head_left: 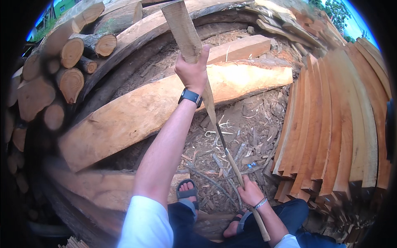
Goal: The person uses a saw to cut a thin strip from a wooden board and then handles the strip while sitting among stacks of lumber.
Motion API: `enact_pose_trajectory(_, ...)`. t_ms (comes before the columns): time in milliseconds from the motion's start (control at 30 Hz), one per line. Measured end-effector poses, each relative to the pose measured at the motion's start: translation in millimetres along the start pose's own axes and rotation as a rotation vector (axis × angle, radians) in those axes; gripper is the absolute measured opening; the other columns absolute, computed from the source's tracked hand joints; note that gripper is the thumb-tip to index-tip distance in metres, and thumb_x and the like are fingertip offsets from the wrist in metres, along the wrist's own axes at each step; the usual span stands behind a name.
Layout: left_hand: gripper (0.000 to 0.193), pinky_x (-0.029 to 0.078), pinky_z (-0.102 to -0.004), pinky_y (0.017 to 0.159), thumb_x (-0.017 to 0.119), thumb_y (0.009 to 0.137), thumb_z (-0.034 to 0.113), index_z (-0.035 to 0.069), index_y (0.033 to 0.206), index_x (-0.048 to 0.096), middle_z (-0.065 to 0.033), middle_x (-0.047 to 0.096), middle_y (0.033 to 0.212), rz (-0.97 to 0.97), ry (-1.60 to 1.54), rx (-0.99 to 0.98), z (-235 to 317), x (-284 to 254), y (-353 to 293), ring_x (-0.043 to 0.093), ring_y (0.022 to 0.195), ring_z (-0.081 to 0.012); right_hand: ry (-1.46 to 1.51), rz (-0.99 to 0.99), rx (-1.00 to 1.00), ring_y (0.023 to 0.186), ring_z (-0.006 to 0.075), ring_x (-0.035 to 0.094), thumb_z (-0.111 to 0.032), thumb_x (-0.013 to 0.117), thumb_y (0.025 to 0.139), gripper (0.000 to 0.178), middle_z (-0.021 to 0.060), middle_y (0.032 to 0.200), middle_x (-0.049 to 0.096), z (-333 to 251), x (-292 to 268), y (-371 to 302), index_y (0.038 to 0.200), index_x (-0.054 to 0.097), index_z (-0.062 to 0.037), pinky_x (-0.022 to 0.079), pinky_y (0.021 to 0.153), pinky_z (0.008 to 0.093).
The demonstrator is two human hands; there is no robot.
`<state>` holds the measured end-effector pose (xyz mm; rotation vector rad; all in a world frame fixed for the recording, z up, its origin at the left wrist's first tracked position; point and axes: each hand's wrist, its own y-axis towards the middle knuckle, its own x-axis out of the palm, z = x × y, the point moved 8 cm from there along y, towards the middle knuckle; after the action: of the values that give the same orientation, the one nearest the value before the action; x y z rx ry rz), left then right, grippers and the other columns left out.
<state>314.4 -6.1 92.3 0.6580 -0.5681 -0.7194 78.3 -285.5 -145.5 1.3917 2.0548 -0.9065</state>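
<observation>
"What did the left hand (192, 74) have hold of?"

"A tapered wooden billet (180, 29), broad end up and narrow end down, in front of the person. The fingers were wrapped firmly round it just below the broad part, with the thumb pointing up along its right side."

"And the right hand (250, 191)?"

"That was curled tight round the pale handle of a long-handled knife (221, 137), low down by the knee, and the handle's butt stuck out below the fist. The dark blade reached up to the billet's narrow tip (whether the two touched, I could not tell)."

"What lay around them?"

"Behind the billet, a thick timber slab (136, 111) lay slantwise on ground littered with bark and chips (248, 136). Sawn planks (322, 124) were stacked on the right, and cut logs (71, 84) were piled on the left, many with their ends showing."

"Anything on the wrists?"

"A dark wristwatch (190, 97) on the left, a bracelet (261, 203) on the right."
</observation>
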Motion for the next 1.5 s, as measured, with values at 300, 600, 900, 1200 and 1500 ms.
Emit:
enact_pose_trajectory(300,0.046,0.05,-0.0258,0.051,0.081,0.081,0.038,-0.002,0.093,0.062,-0.0058,0.066,0.072,-0.067,0.01,-0.043,0.2,9.0,-7.1,0.062,0.056,-0.0104,-0.09,0.123,0.044,0.076,0.0532,0.061,-0.013,0.053,0.091,0.027,0.0338,0.075,0.062,45.1,27.7,33.7,0.112,0.046,0.0031,0.048,0.074,0.0605)
enact_pose_trajectory(600,0.043,0.05,-0.0247,0.05,0.08,0.081,0.038,-0.001,0.088,0.062,-0.0043,0.065,0.07,-0.175,-0.098,-0.034,17.8,28.4,-23.6,0.061,0.056,-0.0096,-0.151,0.117,0.093,0.075,0.0553,0.061,-0.011,0.051,0.091,0.022,0.0356,0.072,0.061,62.2,64.2,53.1,0.106,0.042,0.0035,0.049,0.072,0.0622)
enact_pose_trajectory(900,0.052,0.055,-0.0313,0.072,0.082,0.077,0.043,-0.003,0.095,0.066,-0.0113,0.072,0.085,-0.283,-0.129,-0.152,23.7,43.1,-37.6,0.07,0.078,-0.0169,-0.04,0.178,0.092,0.076,0.0549,0.061,-0.014,0.051,0.092,0.026,0.0361,0.074,0.061,40.1,45.2,55.5,0.105,0.04,0.006,0.048,0.072,0.0618)
enact_pose_trajectory(1200,0.05,0.055,-0.0313,0.071,0.082,0.078,0.043,-0.003,0.091,0.067,-0.011,0.072,0.083,-0.324,-0.102,-0.161,28.7,48.0,-43.2,0.069,0.076,-0.0166,0.099,0.3,0.084,0.077,0.0544,0.061,-0.015,0.049,0.094,0.023,0.0384,0.074,0.059,41.2,31.0,61.9,0.103,0.042,0.006,0.049,0.069,0.0612)
enact_pose_trajectory(1500,0.05,0.054,-0.0313,0.071,0.082,0.078,0.043,-0.003,0.091,0.066,-0.0107,0.072,0.082,-0.33,-0.105,-0.168,26.7,46.0,-45.1,0.069,0.076,-0.0163,0.067,0.216,0.119,0.079,0.055,0.061,-0.017,0.049,0.095,0.026,0.0387,0.077,0.06,49.9,43.4,59.8,0.1,0.045,0.0083,0.049,0.074,0.0618)
